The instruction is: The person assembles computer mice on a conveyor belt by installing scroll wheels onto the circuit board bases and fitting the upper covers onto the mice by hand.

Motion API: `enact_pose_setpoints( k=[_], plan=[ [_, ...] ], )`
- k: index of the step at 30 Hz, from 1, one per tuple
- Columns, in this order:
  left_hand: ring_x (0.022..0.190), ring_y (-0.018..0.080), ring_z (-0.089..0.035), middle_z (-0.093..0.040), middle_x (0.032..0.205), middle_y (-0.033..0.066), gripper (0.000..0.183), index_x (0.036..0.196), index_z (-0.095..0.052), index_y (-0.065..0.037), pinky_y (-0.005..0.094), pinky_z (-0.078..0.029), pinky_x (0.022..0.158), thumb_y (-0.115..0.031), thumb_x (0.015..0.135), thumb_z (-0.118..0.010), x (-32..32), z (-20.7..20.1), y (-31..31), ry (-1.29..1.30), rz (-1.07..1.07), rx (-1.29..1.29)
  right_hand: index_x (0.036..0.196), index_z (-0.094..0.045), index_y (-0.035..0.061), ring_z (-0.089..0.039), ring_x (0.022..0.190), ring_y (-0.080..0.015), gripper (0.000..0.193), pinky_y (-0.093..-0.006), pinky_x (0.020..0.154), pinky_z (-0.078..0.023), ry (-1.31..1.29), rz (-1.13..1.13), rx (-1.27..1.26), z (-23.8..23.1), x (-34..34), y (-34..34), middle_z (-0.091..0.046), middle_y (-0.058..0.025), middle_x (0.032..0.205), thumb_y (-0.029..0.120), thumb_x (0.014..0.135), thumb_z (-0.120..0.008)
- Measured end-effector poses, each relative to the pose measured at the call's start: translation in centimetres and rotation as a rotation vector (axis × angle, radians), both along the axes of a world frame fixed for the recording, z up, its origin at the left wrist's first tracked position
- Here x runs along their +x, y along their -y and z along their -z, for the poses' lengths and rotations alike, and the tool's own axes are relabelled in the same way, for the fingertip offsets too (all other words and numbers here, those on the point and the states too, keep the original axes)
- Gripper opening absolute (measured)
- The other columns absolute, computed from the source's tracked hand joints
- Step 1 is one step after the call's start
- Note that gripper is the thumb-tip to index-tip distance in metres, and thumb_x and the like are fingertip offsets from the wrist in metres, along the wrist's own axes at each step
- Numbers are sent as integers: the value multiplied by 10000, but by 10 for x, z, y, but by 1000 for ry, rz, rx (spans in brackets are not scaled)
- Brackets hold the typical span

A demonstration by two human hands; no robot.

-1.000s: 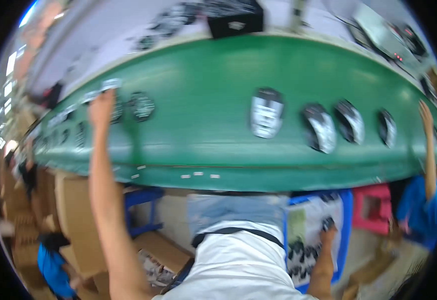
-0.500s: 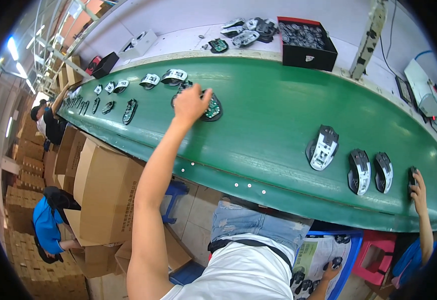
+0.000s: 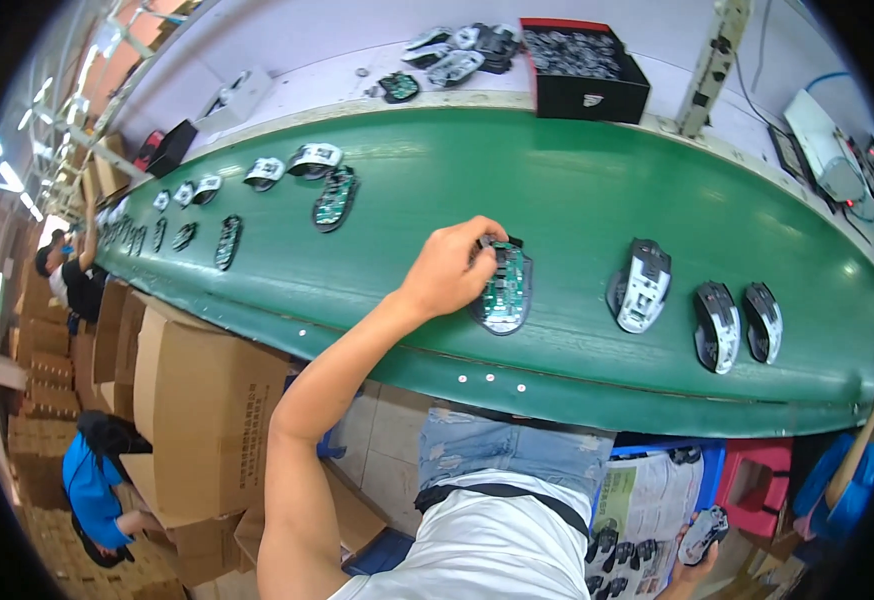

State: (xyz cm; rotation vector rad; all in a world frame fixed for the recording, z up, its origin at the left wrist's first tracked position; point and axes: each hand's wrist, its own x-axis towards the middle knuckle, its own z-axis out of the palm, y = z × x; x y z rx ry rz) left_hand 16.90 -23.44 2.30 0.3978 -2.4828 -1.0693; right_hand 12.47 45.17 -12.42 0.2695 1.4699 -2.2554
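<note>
While the left hand (image 3: 454, 268) pinches an open mouse base (image 3: 504, 287) on the green conveyor belt (image 3: 557, 190), placing seems underway.
Right hand (image 3: 702, 553), low by the blue bin (image 3: 657, 500), grips another mouse (image 3: 705, 533); letting go cleanly likely comes next.

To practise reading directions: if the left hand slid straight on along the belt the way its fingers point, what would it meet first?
After the circuit-board mouse base it grips, the left hand would probably meet the grey-topped mouse next.

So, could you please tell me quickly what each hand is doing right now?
Left hand: fingers gripping the mouse circuit-board base on the green conveyor belt.
Right hand: holding a mouse shell.
</note>
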Motion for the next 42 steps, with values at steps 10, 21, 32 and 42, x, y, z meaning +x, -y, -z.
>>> enact_pose_setpoints(
  k=[10,21,32,42],
  plan=[
    [656,60,-519,-630,899,23,229,1153,-545,5,228,-414,553,-100,950,-537,17,-9,15,23,80,709,1253,-556,-8,-643,1059,-264,663,-362,936,-489,-883,-727,485,-176,-46,360,-630,-185,1173,172,658,-788],
    [544,44,-401,-560,705,7,163,862,-567,-9,236,-317,486,-74,962,-456,102,13,-39,-213,-191,705,1343,-523,77,-396,1282,-430,579,-535,1034,-346,-1518,-431,1046,-140,-42,496,-370,-228,1446,64,791,-697],
    [544,55,-405,-476,615,-12,129,815,-557,3,254,-329,486,-70,922,-567,105,31,-40,-224,-456,306,1044,-685,72,-644,882,-245,268,-353,713,-541,-1581,-997,561,-140,11,510,-630,-72,1026,105,787,-753],
    [543,72,-429,-498,601,22,127,802,-573,5,264,-354,491,-71,899,-604,108,30,-34,-296,-485,323,991,-726,38,-641,685,-160,187,-277,671,-532,-1522,-776,731,-181,-84,565,-699,-96,822,126,829,-759]
  ],
)
